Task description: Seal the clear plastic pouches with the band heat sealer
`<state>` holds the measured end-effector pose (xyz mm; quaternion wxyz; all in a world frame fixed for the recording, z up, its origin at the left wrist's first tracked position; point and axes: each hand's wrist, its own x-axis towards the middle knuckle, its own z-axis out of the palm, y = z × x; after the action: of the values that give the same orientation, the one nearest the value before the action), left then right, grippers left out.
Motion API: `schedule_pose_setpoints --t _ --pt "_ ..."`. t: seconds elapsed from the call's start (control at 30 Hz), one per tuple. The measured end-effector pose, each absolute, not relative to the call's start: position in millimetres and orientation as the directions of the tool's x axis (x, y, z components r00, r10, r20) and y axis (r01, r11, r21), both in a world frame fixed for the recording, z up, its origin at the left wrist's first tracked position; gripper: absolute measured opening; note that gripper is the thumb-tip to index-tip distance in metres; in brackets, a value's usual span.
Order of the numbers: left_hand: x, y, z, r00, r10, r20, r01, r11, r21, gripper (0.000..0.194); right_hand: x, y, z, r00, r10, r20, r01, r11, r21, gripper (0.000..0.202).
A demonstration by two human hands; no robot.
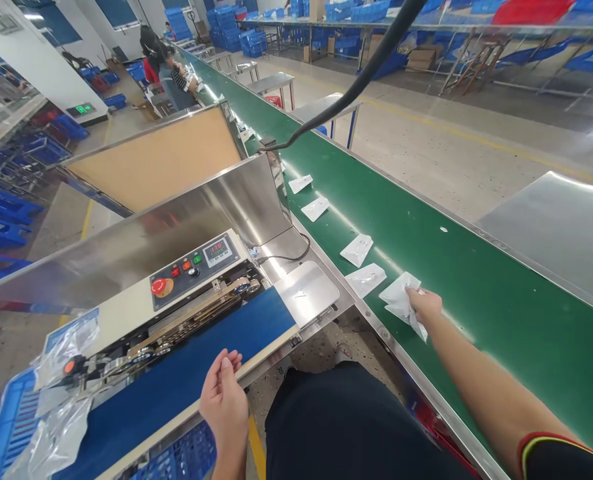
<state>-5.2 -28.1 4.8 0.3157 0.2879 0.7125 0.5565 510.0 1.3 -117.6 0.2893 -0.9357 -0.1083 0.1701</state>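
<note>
My right hand is over the green conveyor belt, its fingers closed on a white pouch. Another white pouch lies just beneath it, partly covered. Several flat white pouches, such as the nearest one, lie in a row along the belt's near edge. My left hand is by the front edge of the band sealing machine, above its blue belt. Its fingers are loosely curled together, and nothing shows in them.
White pouches lie at the sealer's left end, by a blue basket. A metal guard stands behind the machine. A black cable hangs over the conveyor. Co-workers are farther up the line. A steel table stands right.
</note>
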Motion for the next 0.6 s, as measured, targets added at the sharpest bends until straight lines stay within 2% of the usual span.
schedule_pose_setpoints --t 0.07,0.2,0.37,0.43,0.5,0.6 --pt "2.6 -23.2 6.4 -0.579 0.808 -0.106 0.085 0.189 0.978 0.047 492.1 7.2 -92.0 0.900 0.363 -0.241 0.162 -0.792 -0.589 0.040" --pt "35.8 -6.1 15.1 -0.346 0.936 -0.072 0.147 0.129 0.981 0.045 424.8 11.5 -13.2 0.740 0.645 -0.190 0.355 -0.615 -0.704 0.049" --pt "84.3 23.3 30.9 0.023 1.000 0.004 0.146 -0.007 0.989 0.046 306.6 17.4 58.5 0.333 0.921 -0.200 0.397 -0.329 -0.857 0.054" --pt "90.2 31.2 32.8 0.048 0.999 -0.009 0.099 0.004 0.995 0.045 275.3 20.7 66.7 0.186 0.961 -0.204 0.314 -0.255 -0.915 0.051" --pt "86.1 35.4 31.6 -0.017 0.999 -0.045 0.052 0.046 0.998 0.051 258.7 24.1 68.7 0.075 0.974 -0.213 0.203 -0.224 -0.953 0.048" --pt "69.6 36.3 27.1 -0.091 0.992 -0.092 0.009 0.093 0.996 0.056 249.9 28.8 70.7 -0.001 0.978 -0.208 0.207 -0.203 -0.957 0.053"
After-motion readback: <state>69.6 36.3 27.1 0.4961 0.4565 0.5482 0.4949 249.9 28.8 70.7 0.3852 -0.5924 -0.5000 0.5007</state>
